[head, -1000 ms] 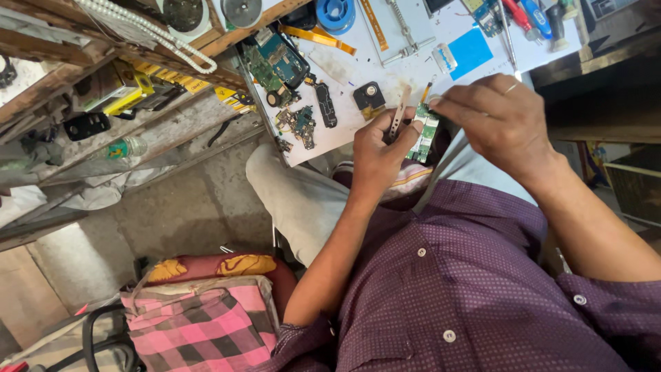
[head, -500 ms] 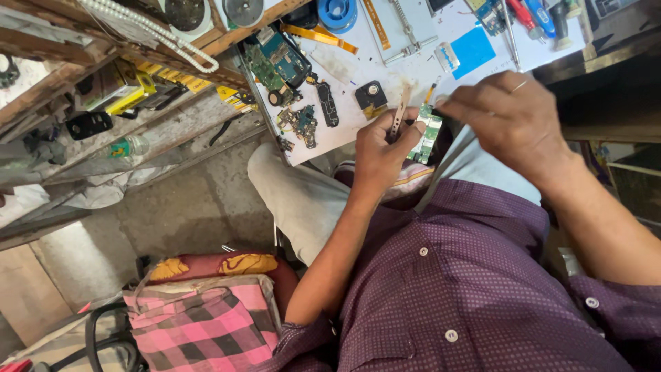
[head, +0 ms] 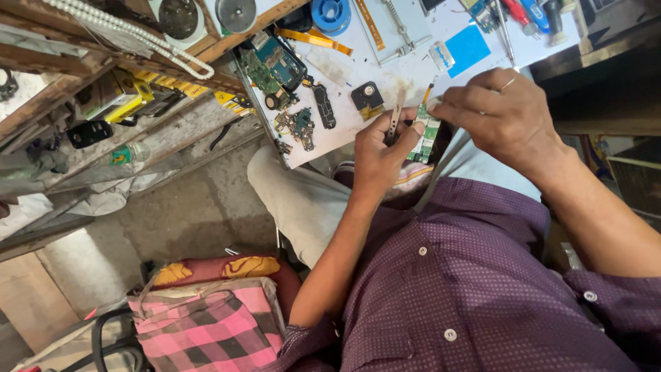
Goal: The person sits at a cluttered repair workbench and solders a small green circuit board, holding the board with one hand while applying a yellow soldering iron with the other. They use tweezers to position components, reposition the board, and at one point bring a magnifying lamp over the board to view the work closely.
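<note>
White table (head: 358, 72) fills the upper middle of the view, covered with small electronic parts, and below it a concrete floor (head: 193, 213) and a pink checked bag (head: 206, 324) are visible. On the table lie a blue-green circuit board (head: 275, 65), a small black square part (head: 367, 96), a blue tape roll (head: 331, 14) and a blue card (head: 468, 49). At the near edge of the table the left hand (head: 382, 155) holds metal tweezers (head: 394, 120), the fingers closed around them, with the tips pointing up toward the table. Just beside it is a small green circuit board (head: 428, 134), partly hidden between both hands. The right hand (head: 502, 114) touches this board from the right side, its fingers bent and pinched on the upper corner. Both hands are near each other above the lap, over the purple dotted shirt (head: 475, 282).
</note>
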Available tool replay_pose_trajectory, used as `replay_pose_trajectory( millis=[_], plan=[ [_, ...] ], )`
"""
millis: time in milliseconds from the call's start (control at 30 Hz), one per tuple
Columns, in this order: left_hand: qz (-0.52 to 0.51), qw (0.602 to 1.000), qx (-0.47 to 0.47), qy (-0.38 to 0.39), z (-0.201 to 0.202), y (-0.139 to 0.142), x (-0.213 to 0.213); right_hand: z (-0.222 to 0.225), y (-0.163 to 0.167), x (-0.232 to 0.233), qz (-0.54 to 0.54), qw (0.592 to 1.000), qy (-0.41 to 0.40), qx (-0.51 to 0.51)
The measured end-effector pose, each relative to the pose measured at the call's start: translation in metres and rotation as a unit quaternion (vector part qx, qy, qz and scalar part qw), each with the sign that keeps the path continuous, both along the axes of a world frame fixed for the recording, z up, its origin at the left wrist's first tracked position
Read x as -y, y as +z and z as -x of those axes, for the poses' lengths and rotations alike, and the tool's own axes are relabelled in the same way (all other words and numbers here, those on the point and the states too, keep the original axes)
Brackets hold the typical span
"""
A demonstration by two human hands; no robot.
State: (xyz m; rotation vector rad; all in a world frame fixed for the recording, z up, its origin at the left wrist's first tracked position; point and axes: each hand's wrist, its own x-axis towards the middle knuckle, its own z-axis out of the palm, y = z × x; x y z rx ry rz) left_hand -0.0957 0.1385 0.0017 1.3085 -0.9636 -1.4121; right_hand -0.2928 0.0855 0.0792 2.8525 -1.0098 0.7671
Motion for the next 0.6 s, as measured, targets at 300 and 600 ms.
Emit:
replay_pose_trajectory(
  millis=[300,600],
  plan=[
    [-0.001,1.0,-0.01,0.006,-0.0007,-0.0066,-0.0005,-0.0017,-0.0025,-0.0012,-0.028,0.998,0.048,0.001],
    [0.002,1.0,-0.007,0.005,-0.0015,-0.0049,-0.0008,-0.0024,-0.0025,0.0036,-0.012,0.998,0.058,-0.01]
  ],
)
